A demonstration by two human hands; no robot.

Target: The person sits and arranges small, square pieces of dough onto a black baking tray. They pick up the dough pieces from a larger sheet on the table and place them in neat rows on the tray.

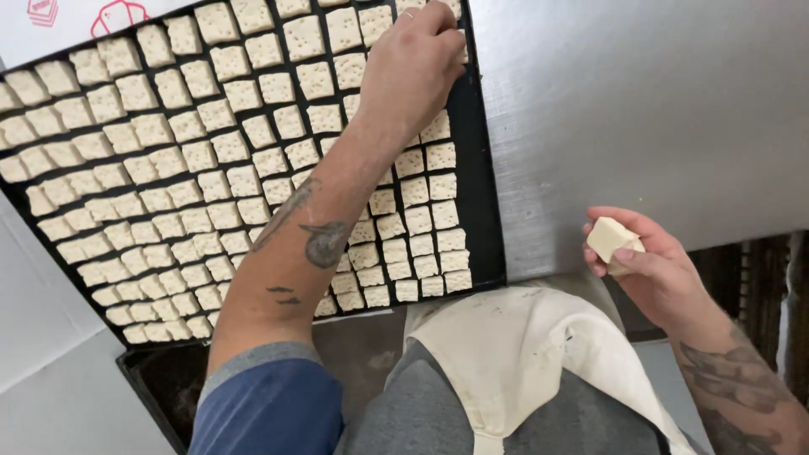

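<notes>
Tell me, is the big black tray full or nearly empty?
Full. The black tray is covered edge to edge with rows of pale square biscuits; only narrow dark gaps show between them.

Obs.: one white box (59, 25) at the far left corner, just beyond my tray (482, 211). Flat white face, two pink-red line drawings printed on it, both cropped by the frame edge.

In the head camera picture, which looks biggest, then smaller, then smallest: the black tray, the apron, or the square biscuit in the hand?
1. Black tray
2. Apron, though it is nearer the camera
3. Square biscuit in the right hand
</notes>
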